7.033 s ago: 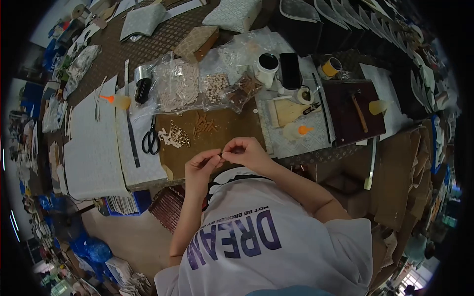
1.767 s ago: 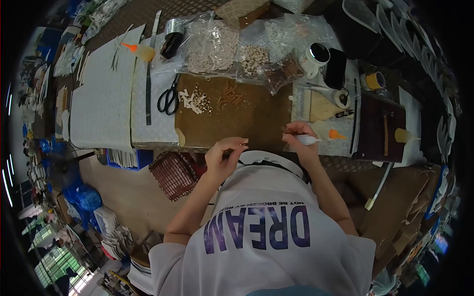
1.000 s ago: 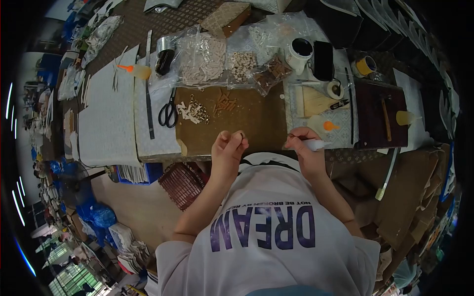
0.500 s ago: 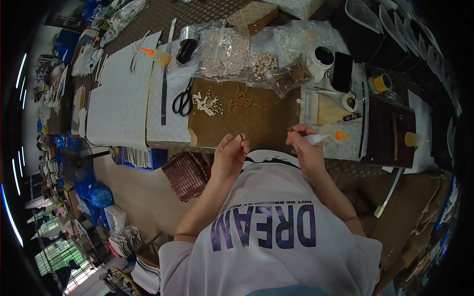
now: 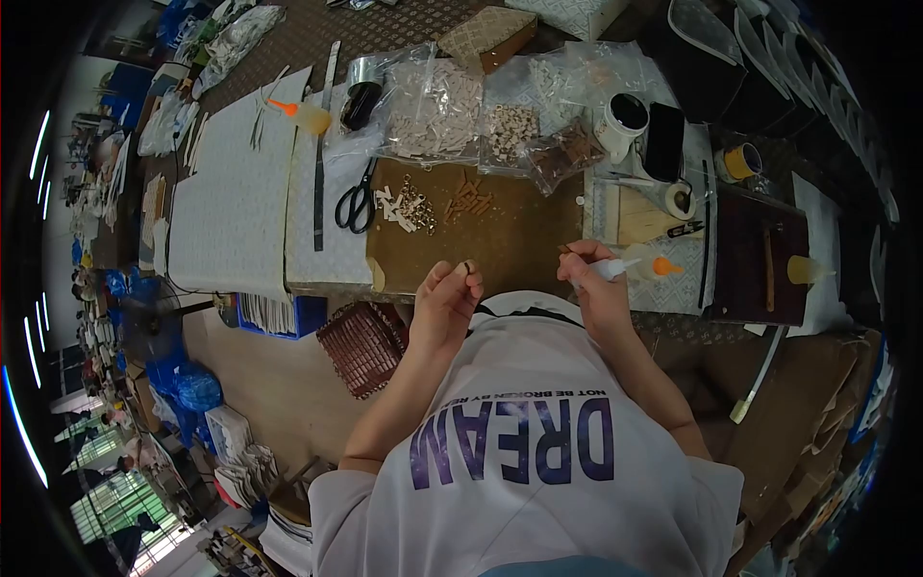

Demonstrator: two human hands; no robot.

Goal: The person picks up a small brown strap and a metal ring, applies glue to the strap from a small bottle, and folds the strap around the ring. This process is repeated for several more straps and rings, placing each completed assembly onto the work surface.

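My left hand (image 5: 444,306) is closed at the table's front edge, pinching a small piece with a dark edge (image 5: 469,266) between thumb and fingertips; its kind is too small to tell. My right hand (image 5: 604,293) is wrapped around a small white squeeze bottle (image 5: 608,270), its pale nozzle pointing right. A small brown strip (image 5: 564,251) shows at the right fingertips. Beyond my hands, a brown work mat (image 5: 519,231) carries brown strips (image 5: 469,198), small metal fittings (image 5: 419,207) and white pieces (image 5: 392,206).
Black scissors (image 5: 357,204) and a metal ruler (image 5: 321,183) lie on the left. Plastic bags of small parts (image 5: 437,106) line the back. A white pot (image 5: 625,120), a phone (image 5: 665,141), a tape roll (image 5: 681,199) and an orange-tipped bottle (image 5: 663,266) are on the right.
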